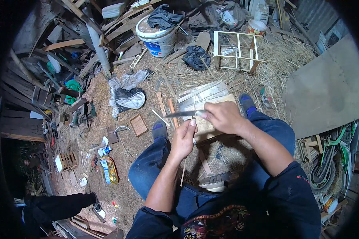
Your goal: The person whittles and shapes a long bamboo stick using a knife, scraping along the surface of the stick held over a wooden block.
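My right hand is closed round the handle of a knife, whose dark blade points left. Pinched in my left hand is a thin wooden stick, its lower end hanging toward my lap. The blade lies across the stick just above my left thumb; whether it is cutting in cannot be told. Beneath both hands, between my feet, is a pale wooden board. Left of it lie an orange-brown wooden strip and another thin stick.
A small wooden box lies left of my foot. Farther off stand a white bucket and a slatted wooden frame. A large flat sheet leans in from the right. Another person's dark-clothed leg shows at lower left.
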`<state>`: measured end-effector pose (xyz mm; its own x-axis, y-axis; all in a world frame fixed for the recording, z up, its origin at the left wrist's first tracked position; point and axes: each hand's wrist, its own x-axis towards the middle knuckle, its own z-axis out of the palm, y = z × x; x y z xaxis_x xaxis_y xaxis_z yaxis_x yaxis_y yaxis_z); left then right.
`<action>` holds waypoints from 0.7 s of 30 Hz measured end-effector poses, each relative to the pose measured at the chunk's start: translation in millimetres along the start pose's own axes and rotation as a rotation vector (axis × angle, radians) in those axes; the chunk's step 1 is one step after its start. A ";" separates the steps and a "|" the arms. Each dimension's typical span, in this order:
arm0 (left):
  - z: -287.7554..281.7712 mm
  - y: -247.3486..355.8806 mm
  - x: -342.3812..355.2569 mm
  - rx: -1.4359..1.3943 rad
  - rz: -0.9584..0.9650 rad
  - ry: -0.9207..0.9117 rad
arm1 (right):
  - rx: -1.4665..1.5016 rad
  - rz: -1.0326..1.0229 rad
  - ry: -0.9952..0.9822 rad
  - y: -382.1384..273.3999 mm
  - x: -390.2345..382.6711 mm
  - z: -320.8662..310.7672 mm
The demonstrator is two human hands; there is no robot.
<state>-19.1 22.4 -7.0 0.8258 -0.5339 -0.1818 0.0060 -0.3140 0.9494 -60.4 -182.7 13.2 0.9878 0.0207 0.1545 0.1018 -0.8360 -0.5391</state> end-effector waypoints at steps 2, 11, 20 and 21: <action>3.0 -0.3 -1.7 0.039 0.029 -0.006 | 0.003 -0.018 -0.027 -3.6 -0.6 -2.6; -1.0 8.5 1.9 -0.287 -0.219 -0.108 | -0.076 0.020 -0.094 30.2 4.7 14.1; -11.6 -1.3 -4.6 -0.438 -0.218 -0.108 | -0.082 0.243 0.065 71.2 9.3 0.3; -10.3 6.6 -5.8 -0.450 -0.250 -0.090 | -0.044 0.169 0.062 54.7 6.4 4.7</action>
<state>-17.9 31.6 2.9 0.7163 -0.5579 -0.4191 0.4548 -0.0822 0.8868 -47.9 -225.8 -19.2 0.9811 -0.1544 0.1163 -0.0712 -0.8480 -0.5252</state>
